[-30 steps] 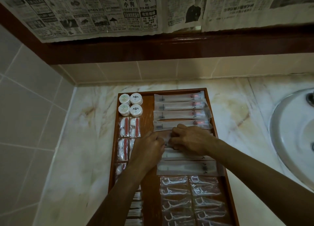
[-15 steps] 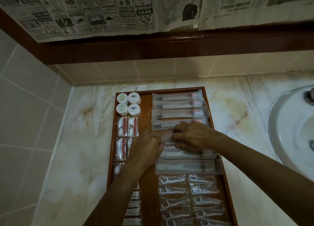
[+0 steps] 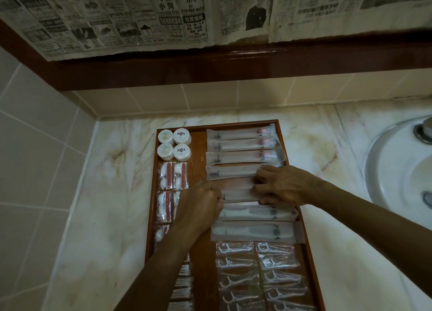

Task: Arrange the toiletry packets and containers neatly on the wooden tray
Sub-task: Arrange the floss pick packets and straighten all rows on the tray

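A wooden tray (image 3: 198, 170) lies on the marble counter. Several long white toothbrush packets (image 3: 236, 135) are stacked in a column on its right half. My left hand (image 3: 198, 205) and my right hand (image 3: 282, 186) each grip one end of a middle long packet (image 3: 237, 195), lying flat in the column. Several round white containers (image 3: 174, 144) sit at the tray's far left corner. Clear packets with cotton balls and red sticks (image 3: 173, 176) run below them, partly hidden by my left arm. Floss-pick packets (image 3: 236, 264) fill the near right part.
A white sink basin (image 3: 402, 170) with a metal tap (image 3: 423, 130) lies at the right. Marble counter (image 3: 105, 205) surrounds the tray. Tiled walls rise at the left and back, under a dark wooden ledge (image 3: 233, 62) and newspaper sheets (image 3: 140, 18).
My right hand has slid right along the long packet, uncovering its middle. My left hand stays at the packet's left end.
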